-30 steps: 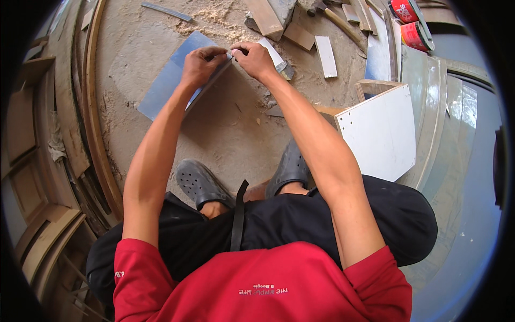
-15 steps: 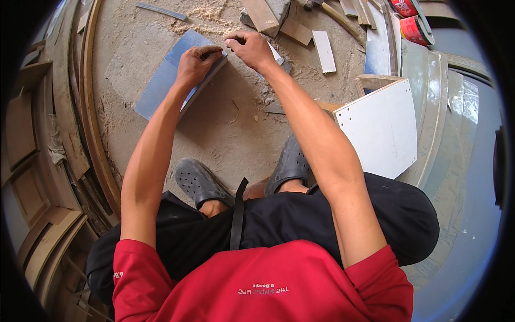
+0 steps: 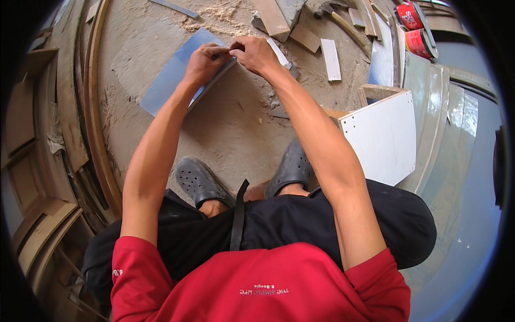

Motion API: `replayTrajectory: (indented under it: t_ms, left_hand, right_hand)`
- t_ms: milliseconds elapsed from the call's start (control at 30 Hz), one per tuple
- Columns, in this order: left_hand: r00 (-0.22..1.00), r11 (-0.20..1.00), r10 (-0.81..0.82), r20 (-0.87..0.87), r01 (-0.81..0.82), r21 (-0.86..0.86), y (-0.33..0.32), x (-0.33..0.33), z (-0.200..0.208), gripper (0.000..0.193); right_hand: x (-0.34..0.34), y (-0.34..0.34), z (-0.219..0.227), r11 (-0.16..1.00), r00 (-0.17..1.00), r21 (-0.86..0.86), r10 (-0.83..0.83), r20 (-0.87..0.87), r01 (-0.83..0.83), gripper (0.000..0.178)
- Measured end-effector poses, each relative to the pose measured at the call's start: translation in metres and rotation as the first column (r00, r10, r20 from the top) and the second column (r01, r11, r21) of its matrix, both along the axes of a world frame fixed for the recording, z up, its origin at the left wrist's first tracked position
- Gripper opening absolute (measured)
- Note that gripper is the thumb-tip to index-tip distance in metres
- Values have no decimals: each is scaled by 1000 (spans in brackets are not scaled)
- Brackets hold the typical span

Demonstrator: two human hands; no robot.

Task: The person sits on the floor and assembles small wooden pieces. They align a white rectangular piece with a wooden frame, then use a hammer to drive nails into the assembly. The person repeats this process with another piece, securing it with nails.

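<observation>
Blue board (image 3: 173,72) lay on the floor (image 3: 225,129) ahead of the person, mostly to the L of both hands; its long axis ran on a slant, near-L to far-R. L hand (image 3: 203,64) was nearer, over the board's R edge close to the far-R corner. R hand (image 3: 256,56) came in from the R, just off that corner, w/ its fingertips at or v. near the L ones; couldn't tell if they touched. Both hands had thumb & fingers drawn in, pinch-like; couldn't tell if anything small sat btwn them. White box (image 3: 380,134) stood well apart, nearer the R forearm.
</observation>
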State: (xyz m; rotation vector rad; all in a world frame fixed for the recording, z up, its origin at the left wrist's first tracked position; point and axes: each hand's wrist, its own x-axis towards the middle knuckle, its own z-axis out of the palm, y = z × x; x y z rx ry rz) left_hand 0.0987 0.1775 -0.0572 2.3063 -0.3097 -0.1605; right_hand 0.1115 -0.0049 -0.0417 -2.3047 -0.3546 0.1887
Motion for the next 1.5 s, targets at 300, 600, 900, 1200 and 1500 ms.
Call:
replayTrajectory:
  t_ms: [300,600,900,1200,1500]
  left_hand:
    - [997,993,-31,-70,23,-117,7,4,-2,25]
    - [995,989,22,-97,-36,-142,3,4,3,28]
    - [997,992,-6,-71,-3,-128,4,4,0,24]
    - [999,990,20,-32,-24,-142,3,3,-3,20]
    - [1000,996,-1,-3,1,-93,7,4,-1,23]
  right_hand:
    - [-1,-3,-9,1000,1000,0,-23,18,23,20]
    - [-4,-3,-13,1000,997,6,-6,75,6,18]
    - [-2,-4,-13,997,990,-50,66,127,-61,15]
    - [-8,-4,-11,999,993,51,-10,118,4,16]
    - [-13,0,-8,1000,990,4,-16,142,16,16]
